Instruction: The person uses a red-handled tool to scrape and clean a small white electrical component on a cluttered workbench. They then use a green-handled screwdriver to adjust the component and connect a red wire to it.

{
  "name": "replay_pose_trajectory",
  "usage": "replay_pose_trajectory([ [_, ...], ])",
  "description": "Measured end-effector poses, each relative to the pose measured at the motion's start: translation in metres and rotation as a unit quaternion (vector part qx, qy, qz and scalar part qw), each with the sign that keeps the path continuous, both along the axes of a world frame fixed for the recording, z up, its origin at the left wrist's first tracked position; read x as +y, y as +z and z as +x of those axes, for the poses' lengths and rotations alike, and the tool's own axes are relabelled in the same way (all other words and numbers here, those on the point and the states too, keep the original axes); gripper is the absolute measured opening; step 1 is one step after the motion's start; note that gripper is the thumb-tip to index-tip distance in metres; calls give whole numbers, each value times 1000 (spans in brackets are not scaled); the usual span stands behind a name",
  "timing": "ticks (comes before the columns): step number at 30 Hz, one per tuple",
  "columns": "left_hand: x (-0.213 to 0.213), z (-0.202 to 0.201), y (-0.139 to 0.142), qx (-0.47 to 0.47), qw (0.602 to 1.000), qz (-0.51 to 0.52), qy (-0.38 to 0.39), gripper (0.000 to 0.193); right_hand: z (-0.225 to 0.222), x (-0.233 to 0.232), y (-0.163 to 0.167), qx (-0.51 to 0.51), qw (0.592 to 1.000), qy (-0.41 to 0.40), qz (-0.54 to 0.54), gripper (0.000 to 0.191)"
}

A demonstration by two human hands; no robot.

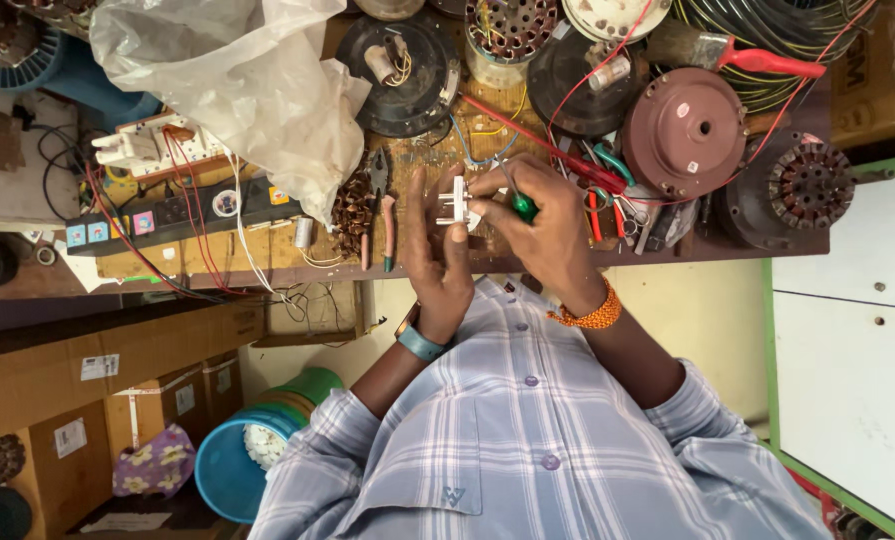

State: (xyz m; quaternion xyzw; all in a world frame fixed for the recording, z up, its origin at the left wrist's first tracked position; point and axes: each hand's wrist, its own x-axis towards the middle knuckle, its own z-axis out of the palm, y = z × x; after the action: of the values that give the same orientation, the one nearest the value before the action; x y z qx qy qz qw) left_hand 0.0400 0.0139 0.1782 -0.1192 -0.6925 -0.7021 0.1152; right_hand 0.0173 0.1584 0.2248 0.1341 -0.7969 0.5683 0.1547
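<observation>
1. Head view: the left hand (437, 262) pinches a small white plastic plug (454, 201) above the cluttered wooden desk (267, 245); the right hand (547, 225) grips a green-handled screwdriver (522, 205) at it.
2. Judged step: working a plug screw; the tip needs steady seating.
3. Nearby: a smooth brown round metal motor cover (684, 130) and a crinkled clear plastic bag (247, 90).
</observation>
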Motion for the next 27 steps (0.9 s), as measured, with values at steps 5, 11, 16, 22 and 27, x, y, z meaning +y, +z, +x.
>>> replay_pose_trajectory([
  [5,2,-11,-3,-98,987,128,1,64,0,3,-31,-72,995,-13,-66,15],
  [11,-14,-23,-26,-194,888,412,-58,62,-16,46,-84,27,990,-141,-13,38],
  [16,-19,-23,-46,-177,910,374,-14,43,10,58,-107,-324,946,6,-19,37],
  [22,-21,-17,-46,-165,941,297,1,31,42,45,-59,-303,950,-43,-64,28],
  [27,-19,-14,-39,-194,963,187,8,33,52,29,-20,-194,978,-20,-78,25],
])
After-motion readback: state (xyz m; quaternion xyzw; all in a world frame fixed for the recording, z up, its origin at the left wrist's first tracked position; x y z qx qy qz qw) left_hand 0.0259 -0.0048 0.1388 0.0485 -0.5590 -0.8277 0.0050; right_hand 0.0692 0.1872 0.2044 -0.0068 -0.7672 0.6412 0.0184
